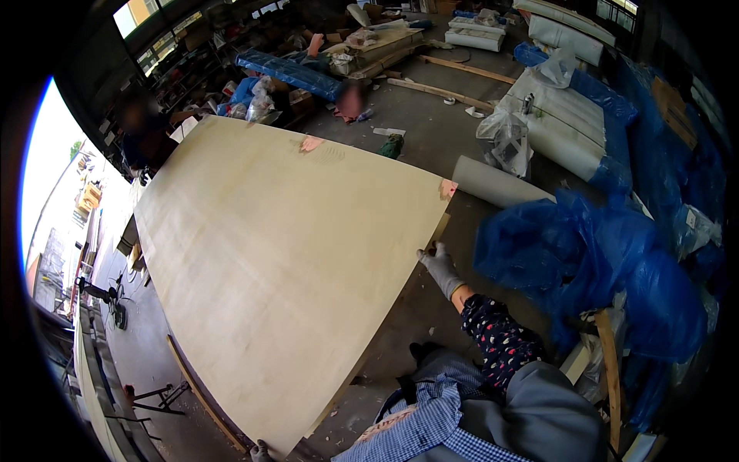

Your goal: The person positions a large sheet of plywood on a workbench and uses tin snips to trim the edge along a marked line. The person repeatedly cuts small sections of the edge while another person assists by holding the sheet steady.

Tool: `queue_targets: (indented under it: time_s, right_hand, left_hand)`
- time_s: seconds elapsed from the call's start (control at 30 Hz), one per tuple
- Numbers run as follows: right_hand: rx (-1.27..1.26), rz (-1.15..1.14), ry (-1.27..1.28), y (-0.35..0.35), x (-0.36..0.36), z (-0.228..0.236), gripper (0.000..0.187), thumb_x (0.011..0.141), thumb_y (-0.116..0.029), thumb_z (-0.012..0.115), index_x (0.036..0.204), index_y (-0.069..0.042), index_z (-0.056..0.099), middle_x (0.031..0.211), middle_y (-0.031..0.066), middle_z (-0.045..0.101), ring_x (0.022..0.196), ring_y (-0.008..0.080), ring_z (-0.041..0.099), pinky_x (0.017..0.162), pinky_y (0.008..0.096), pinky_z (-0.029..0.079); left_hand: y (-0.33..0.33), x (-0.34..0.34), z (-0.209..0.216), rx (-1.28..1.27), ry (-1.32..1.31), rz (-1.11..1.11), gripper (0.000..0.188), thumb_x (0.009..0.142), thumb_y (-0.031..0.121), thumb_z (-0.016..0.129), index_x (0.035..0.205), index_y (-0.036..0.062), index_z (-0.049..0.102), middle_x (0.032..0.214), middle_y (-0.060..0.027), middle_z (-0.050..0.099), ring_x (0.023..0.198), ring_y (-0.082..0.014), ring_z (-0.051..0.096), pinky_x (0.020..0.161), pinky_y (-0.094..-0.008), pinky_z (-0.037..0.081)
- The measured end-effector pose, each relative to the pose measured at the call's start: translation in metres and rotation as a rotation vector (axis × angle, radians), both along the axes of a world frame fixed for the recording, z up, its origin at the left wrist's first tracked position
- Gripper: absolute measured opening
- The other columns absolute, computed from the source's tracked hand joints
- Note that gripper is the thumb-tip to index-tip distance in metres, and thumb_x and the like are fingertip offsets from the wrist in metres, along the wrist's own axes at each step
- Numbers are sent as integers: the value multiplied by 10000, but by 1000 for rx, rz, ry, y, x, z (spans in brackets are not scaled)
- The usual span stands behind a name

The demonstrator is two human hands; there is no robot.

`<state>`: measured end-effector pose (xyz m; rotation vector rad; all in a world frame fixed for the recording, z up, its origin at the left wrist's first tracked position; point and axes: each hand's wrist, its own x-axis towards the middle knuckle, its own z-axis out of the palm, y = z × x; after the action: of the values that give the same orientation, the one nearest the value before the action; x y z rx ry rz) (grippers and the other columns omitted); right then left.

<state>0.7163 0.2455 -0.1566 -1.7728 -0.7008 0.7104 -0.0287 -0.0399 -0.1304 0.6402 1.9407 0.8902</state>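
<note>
A large cream sheet [292,254] spreads before you. Your gloved right hand [441,271] curls at its right edge, your left hand [261,453] at its near corner; whether either grips cannot be told.

Daylight fills an opening [48,150] at left; windows [135,15] pierce the dark wall [91,60] above a littered grey floor [422,127].

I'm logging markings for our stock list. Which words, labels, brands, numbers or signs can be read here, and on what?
None can be read.
Sheet: faint marks near its far edge, too indistinct to make out.
Clear plastic at right: a small white label, too small to read.
Apron: reddish marks, too blurred to tell whether they are lettering.
</note>
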Motion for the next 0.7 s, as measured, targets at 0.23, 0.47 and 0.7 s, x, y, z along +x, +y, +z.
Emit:
queue_targets:
  time_s: [0.23, 0.47, 0.7]
  right_hand:
    - [41, 117, -772, 71, 119, 74, 532, 824, -311, 666, 1243, -48, 470, 1249, 222, 538, 1085, 380, 565, 895, 465, 466]
    - [-184, 562, -682, 174, 184, 85, 490, 867, -450, 592, 1114, -28, 556, 1097, 213, 631, 1021, 369, 609, 855, 467, 479]
    - [-60, 766, -326, 197, 207, 54, 463, 826, -457, 653, 956, -15, 610, 890, 224, 665, 881, 379, 643, 755, 457, 502]
  left_hand:
    - [51, 84, 47, -368, 1169, -203, 812, 845, 327, 682, 1461, 17, 254, 1386, -241, 444, 1188, -358, 522, 955, -385, 457]
    - [244, 364, 64, 174, 1201, -352, 722, 842, 202, 677, 1410, -60, 317, 1425, -288, 364, 1326, -411, 363, 1108, -444, 309]
    - [435, 633, 55, 425, 1060, -738, 670, 893, 314, 618, 1401, -30, 347, 1427, -296, 357, 1323, -448, 345, 1090, -489, 303]
